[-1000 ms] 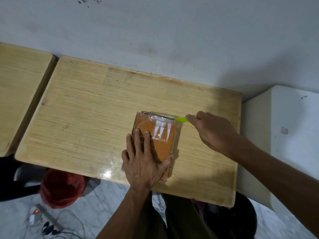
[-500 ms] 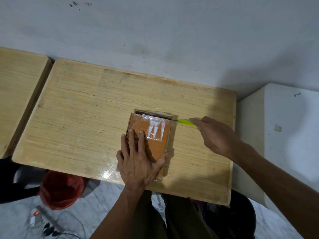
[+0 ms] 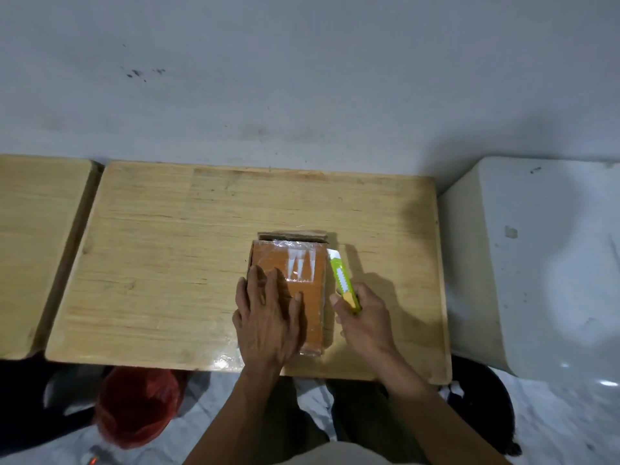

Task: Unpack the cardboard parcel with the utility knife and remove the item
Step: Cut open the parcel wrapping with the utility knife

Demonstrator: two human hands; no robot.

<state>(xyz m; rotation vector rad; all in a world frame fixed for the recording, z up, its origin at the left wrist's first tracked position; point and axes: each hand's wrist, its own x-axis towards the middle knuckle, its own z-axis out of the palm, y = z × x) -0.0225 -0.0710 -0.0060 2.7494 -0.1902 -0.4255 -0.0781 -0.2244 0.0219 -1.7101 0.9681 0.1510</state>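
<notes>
the cardboard parcel (image 3: pixel 310 297), orange-brown and wrapped in shiny clear tape, lies flat on the wooden table (image 3: pixel 167 263) a little right of the frame's centre, its long side running from the near table edge toward the wall. at its far end a cardboard flap (image 3: pixel 292 236) stands slightly raised, showing a dark gap along that edge. the left hand (image 3: pixel 268 317) lies palm down on the near-left part of the parcel, fingers spread flat and pressing on the top, grasping nothing. just beside the parcel's right edge is the utility knife (image 3: pixel 342 280), lime green with a yellow rear part; its pale tip points up the frame and sits close against the parcel's upper right corner. the right hand (image 3: pixel 364 322) is curled around the knife's rear end, thumb and fingers closed on the handle. both bare forearms come in from the bottom of the frame. a second wooden table (image 3: pixel 37 246) stands to the left, separated by a narrow gap. a white block (image 3: pixel 536 263) fills the right side, and a pale wall (image 3: pixel 302 78) covers the upper half. below the table edge, at lower left, sits a red plastic bag (image 3: pixel 134 407) on the light floor.
</notes>
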